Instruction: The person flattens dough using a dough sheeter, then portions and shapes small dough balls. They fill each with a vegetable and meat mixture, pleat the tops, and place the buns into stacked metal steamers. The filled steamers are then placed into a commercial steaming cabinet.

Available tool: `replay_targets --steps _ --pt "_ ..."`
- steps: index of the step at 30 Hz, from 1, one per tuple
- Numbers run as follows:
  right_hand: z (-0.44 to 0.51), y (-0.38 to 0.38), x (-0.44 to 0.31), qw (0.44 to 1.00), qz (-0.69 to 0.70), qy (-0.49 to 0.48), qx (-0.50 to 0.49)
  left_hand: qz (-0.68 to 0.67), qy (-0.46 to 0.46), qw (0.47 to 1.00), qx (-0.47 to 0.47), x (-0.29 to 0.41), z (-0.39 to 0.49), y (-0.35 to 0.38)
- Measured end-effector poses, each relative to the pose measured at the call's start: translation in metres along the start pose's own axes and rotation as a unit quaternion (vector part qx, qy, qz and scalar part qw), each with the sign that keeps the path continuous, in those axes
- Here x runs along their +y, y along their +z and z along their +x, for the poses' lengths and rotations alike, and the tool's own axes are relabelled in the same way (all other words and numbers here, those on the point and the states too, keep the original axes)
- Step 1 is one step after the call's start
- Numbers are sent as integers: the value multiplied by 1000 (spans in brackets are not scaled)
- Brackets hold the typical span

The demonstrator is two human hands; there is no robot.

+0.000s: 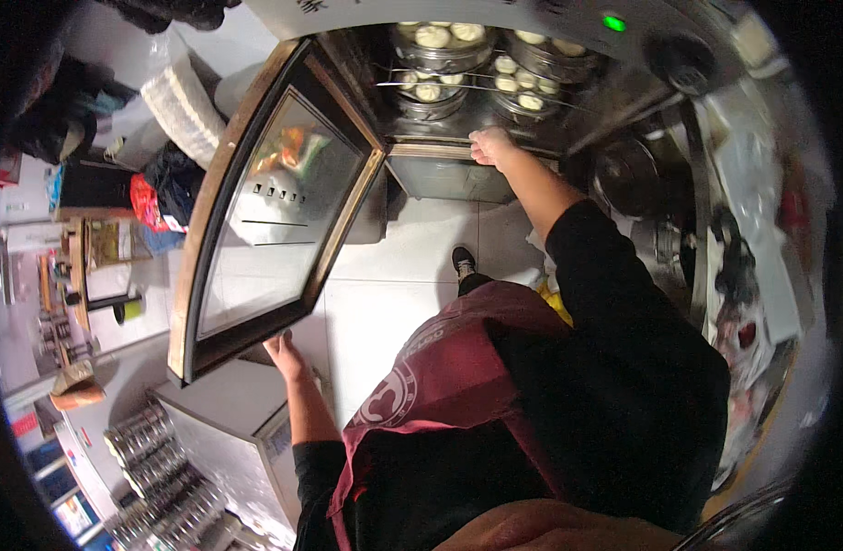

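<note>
A glass-fronted steamer cabinet door (180,324) with a wood-toned frame stands swung out to the left. At its lower edge is my left hand (287,358); its fingertips meet the frame, and their grip is unclear. My right hand (492,147) is in front of the cabinet opening, its fingers curled and nothing visible in them. Inside, round metal steamer trays sit on two levels. The upper left tray (442,58) and upper right tray (552,63) hold pleated buns, as do the lower left tray (432,109) and lower right tray (521,107). A wire rack (476,85) separates the levels.
A green light (613,23) glows on the cabinet's top panel. Stacked metal steamer trays (167,475) stand at lower left, near a white-topped counter (222,392). Metal pots (628,175) line the right side. My shoe (464,262) rests on the tiled floor (366,303).
</note>
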State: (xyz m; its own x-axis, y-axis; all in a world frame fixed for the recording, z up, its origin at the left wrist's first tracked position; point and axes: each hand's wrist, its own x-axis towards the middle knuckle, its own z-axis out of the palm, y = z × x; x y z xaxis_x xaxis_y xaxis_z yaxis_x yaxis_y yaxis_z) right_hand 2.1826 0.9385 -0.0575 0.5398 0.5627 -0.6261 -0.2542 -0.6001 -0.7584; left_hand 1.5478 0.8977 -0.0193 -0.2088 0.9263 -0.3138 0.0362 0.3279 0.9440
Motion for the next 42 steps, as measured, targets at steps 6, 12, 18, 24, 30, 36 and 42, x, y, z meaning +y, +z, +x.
replay_targets --steps 6,12,18,24,30,36,42 --pt "2 -12 11 996 -7 -11 -87 -16 -253 944 -212 -46 -33 233" --pt "-51 -51 10 996 -75 15 -53 -137 -162 931 -296 20 45 500" --pt "-54 -81 -9 996 -37 25 -71 579 250 712 -310 42 96 556" --pt "-10 -60 -15 997 67 -24 -9 250 134 906 -313 34 48 489" --pt "28 -36 -15 995 96 -34 -6 47 -130 918 -372 47 31 402" --pt "25 -44 -4 985 -30 -120 -124 103 -70 923 -363 54 55 401" --pt "13 -21 -5 979 199 37 9 41 14 955 -293 37 32 428"
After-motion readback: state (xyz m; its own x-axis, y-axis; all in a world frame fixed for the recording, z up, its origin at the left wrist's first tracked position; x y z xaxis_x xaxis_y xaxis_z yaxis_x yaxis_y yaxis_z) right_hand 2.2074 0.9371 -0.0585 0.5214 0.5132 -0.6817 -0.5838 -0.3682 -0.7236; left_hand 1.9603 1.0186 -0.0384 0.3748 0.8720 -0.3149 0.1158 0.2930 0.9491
